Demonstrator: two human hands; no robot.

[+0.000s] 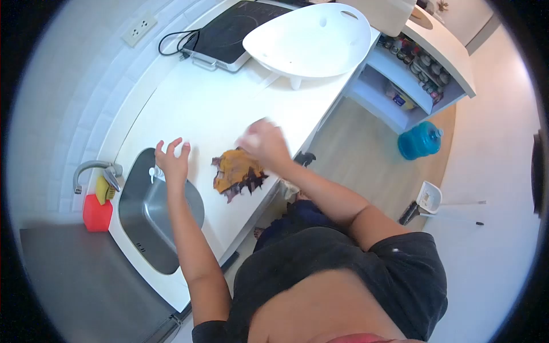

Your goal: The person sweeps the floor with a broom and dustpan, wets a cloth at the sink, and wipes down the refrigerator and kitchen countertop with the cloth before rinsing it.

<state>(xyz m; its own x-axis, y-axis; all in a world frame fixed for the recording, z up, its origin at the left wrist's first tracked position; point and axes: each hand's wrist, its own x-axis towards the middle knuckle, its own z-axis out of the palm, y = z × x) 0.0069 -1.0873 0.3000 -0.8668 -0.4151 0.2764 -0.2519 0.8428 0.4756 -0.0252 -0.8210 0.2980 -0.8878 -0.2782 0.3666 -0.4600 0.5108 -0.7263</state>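
Note:
On the white counter lies a flat, ragged piece (235,170), mustard yellow in the middle with dark brown, jagged edges; its material I cannot make out. My right hand (266,144) is just above its upper right edge, with the fingers curled and smeared by motion, so whether they grip anything is unclear. Over the upper edge of the sink (153,212), my left hand (173,160) is raised with bent, separated fingers and nothing between them. A gap of bare counter separates it from the ragged piece.
A faucet (97,167), a yellow sponge (103,190) and a red container (96,214) stand beside the sink. Farther along the counter (189,108) are a black cooktop (237,31) and a large white basin (311,43). A blue water jug (420,140) and a dustpan (429,197) are on the floor.

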